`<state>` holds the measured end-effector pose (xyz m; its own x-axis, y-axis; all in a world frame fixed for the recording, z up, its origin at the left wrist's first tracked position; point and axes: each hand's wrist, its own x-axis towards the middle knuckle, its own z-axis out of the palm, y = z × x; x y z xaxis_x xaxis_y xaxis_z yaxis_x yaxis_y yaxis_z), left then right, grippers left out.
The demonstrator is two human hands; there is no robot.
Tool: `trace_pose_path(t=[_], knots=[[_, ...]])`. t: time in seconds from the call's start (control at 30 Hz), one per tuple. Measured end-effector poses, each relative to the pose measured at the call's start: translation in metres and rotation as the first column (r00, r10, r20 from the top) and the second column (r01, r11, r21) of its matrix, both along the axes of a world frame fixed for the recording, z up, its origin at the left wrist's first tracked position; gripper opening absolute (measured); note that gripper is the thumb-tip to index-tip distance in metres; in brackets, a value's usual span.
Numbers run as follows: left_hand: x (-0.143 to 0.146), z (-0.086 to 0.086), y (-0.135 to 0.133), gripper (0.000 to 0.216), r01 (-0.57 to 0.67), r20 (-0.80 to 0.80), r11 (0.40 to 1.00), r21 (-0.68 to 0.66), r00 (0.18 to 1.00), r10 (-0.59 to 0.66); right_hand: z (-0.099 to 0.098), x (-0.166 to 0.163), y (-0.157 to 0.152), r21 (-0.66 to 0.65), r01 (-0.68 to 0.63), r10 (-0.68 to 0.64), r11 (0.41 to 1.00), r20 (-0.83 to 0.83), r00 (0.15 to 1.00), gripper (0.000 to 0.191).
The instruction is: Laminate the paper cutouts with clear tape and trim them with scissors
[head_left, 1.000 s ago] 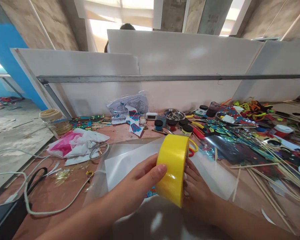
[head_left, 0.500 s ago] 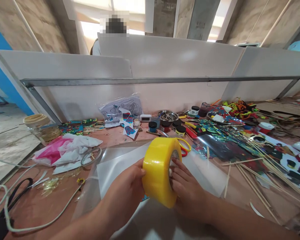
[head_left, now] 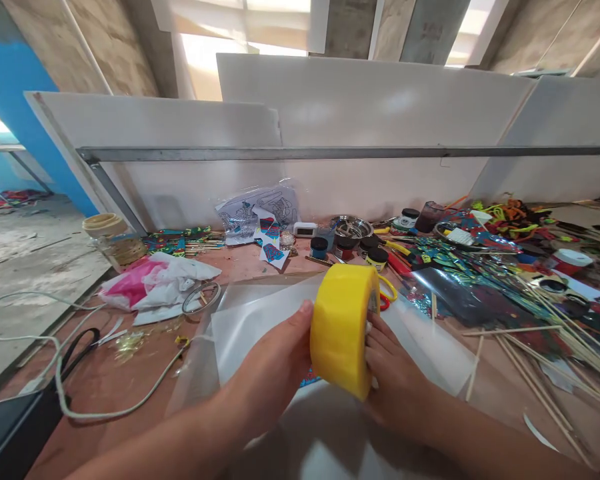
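Appeared to be at a holding step, bracing the yellow tape roll [head_left: 341, 327] on edge above the pale sheet [head_left: 253, 317], with the fingers of the right hand [head_left: 400, 377] clamped on its right rim and the left hand [head_left: 270, 367] against its left edge, but could not tell the closure of the hidden left fingers. Probably called, next, for steady support from both sides before any shift. Worked at a reddish table [head_left: 95, 387] strewn with paint jars [head_left: 377, 258] and wooden sticks [head_left: 540, 390], facing a white partition [head_left: 370, 107] beside bare concrete floor [head_left: 35, 247].
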<state>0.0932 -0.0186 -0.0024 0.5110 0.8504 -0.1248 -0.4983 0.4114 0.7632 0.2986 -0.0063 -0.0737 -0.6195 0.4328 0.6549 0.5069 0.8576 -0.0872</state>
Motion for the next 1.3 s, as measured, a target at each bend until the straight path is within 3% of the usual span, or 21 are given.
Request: trace_pose_path(t=[0.13,0.27,0.47,0.6,0.73,0.87,0.97,1.13,1.3], knots=[[0.002,-0.002,-0.003,0.040,-0.065,-0.042,0.998,0.015,0.997,0.065,0.000,0.002,0.002,-0.053,-0.021,0.022,0.998,0.020,1.000,0.048],[0.002,-0.004,-0.001,0.031,-0.049,-0.010,0.996,0.071,0.999,0.050,-0.001,0.003,0.003,-0.069,-0.031,0.034,0.997,0.033,0.999,0.047],[0.007,-0.007,0.001,0.026,-0.041,0.057,0.999,0.008,0.998,0.041,-0.018,0.001,0.001,-0.047,-0.003,0.007,0.999,0.065,0.998,0.043],[0.010,-0.015,0.000,0.031,-0.110,0.049,0.994,-0.006,0.993,0.110,-0.029,0.001,0.000,-0.037,0.030,-0.026,0.999,0.098,0.995,0.057],[0.009,-0.016,0.000,0.039,-0.046,0.059,0.998,0.037,0.997,0.044,-0.031,0.002,0.000,-0.088,0.023,-0.011,0.996,0.138,0.990,0.069],[0.006,-0.012,0.000,0.043,-0.022,-0.032,0.999,0.038,0.999,0.023,-0.033,0.004,-0.001,-0.095,0.012,0.002,0.995,0.143,0.990,0.049],[0.005,-0.013,-0.001,0.047,-0.040,-0.089,0.997,0.063,0.995,0.045,-0.031,0.005,-0.002,-0.077,0.021,-0.010,0.997,0.135,0.991,0.045],[0.005,-0.014,0.001,0.037,-0.035,-0.051,0.996,0.084,0.998,0.040,-0.025,0.003,-0.001,-0.029,0.028,-0.024,0.999,0.114,0.993,0.043],[0.009,-0.008,0.000,0.025,-0.089,-0.006,0.996,0.007,0.996,0.089,-0.030,0.002,0.001,0.066,0.039,-0.046,0.997,0.104,0.994,0.037]])
